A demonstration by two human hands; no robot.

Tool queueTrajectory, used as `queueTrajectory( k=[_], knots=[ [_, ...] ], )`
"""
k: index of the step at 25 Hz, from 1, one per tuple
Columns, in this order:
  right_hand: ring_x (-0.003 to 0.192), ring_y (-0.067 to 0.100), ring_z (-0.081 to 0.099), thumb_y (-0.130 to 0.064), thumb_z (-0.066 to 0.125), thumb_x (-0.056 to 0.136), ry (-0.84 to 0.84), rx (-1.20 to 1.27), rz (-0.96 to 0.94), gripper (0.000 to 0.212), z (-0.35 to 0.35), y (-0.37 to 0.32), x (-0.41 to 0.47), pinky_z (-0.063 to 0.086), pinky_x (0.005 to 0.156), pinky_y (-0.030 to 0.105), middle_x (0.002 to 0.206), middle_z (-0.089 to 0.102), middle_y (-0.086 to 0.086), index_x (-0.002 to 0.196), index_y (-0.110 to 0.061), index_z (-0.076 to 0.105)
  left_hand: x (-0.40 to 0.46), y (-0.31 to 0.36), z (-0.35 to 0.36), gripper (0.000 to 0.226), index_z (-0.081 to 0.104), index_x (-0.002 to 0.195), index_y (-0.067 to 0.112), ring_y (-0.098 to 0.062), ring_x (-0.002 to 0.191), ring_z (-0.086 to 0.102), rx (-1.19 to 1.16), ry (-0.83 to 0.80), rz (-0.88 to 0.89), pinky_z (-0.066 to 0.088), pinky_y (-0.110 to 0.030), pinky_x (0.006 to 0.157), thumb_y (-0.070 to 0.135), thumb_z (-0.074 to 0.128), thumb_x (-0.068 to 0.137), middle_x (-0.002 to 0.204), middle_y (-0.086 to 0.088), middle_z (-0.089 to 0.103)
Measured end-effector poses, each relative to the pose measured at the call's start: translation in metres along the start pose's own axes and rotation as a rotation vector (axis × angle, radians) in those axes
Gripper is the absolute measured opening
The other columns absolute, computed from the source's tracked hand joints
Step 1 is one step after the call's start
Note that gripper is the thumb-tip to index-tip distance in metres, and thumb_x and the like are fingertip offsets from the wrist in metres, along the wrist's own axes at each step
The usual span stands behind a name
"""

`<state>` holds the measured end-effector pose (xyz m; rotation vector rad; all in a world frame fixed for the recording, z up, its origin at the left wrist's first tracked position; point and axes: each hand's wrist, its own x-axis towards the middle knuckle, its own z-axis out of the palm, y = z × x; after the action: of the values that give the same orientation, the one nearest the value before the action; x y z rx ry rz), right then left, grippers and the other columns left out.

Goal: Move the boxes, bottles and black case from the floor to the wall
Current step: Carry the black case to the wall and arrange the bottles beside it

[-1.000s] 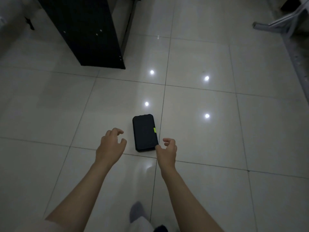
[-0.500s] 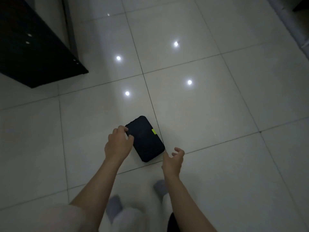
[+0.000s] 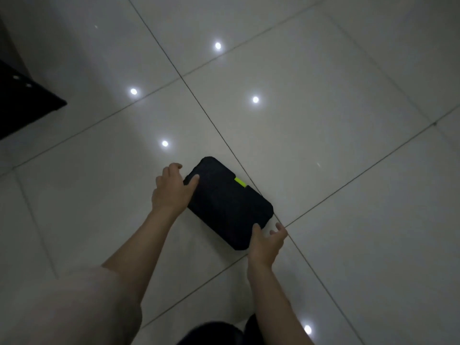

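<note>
Both forearms are seen bare, without watch or rings on the left hand (image 3: 171,188) or right hand (image 3: 266,242). A pale short sleeve (image 3: 74,307) is worn on the left upper arm.

A second ago both your hands hovered open just short of the black case (image 3: 229,202); now your left hand (image 3: 171,189) has closed in on its far left corner, thumb lying on the top face. Your right hand (image 3: 267,241) has come up against the near corner, thumb on the top, fingers spread beside the edge. The case now lies diagonal in your view and looms larger, and the dark cabinet (image 3: 23,102) has slid off to the left edge.
</note>
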<state>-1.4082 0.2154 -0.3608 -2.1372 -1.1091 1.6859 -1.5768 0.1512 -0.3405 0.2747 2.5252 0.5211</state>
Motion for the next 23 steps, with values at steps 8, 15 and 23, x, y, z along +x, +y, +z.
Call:
queueTrajectory(
  k=[8, 15, 23],
  knots=[
    [0.124, 0.030, 0.043, -0.044, 0.077, 0.066, -0.065, 0.004, 0.042, 0.096, 0.042, 0.046, 0.081, 0.042, 0.104, 0.047, 0.138, 0.036, 0.013, 0.140, -0.015, 0.024, 0.072, -0.036, 0.070, 0.102, 0.037, 0.131, 0.013, -0.032, 0.123, 0.047, -0.040, -0.256, -0.047, 0.041, -0.049, 0.103, 0.071, 0.066, 0.051, 0.133, -0.008, 0.048],
    [0.111, 0.029, 0.054, -0.056, 0.084, 0.041, -0.051, 0.059, 0.112, 0.103, 0.017, 0.041, 0.074, 0.050, 0.095, 0.047, 0.131, 0.047, 0.009, 0.125, -0.017, 0.039, 0.056, -0.038, 0.058, 0.102, 0.035, 0.129, 0.015, -0.027, 0.121, 0.048, -0.131, -0.305, -0.096, 0.044, -0.047, 0.102, 0.057, 0.082, 0.049, 0.131, -0.004, 0.048],
    [0.102, 0.021, 0.061, -0.044, 0.081, 0.061, -0.158, 0.226, -0.006, 0.077, -0.084, -0.071, -0.020, 0.053, 0.090, 0.041, 0.116, 0.060, 0.002, 0.124, -0.015, 0.046, -0.034, 0.057, -0.041, 0.092, 0.040, 0.126, 0.027, -0.025, 0.127, 0.037, -0.230, -0.188, 0.059, 0.041, -0.050, 0.103, 0.060, 0.076, 0.048, 0.115, 0.010, 0.042]
  ],
)
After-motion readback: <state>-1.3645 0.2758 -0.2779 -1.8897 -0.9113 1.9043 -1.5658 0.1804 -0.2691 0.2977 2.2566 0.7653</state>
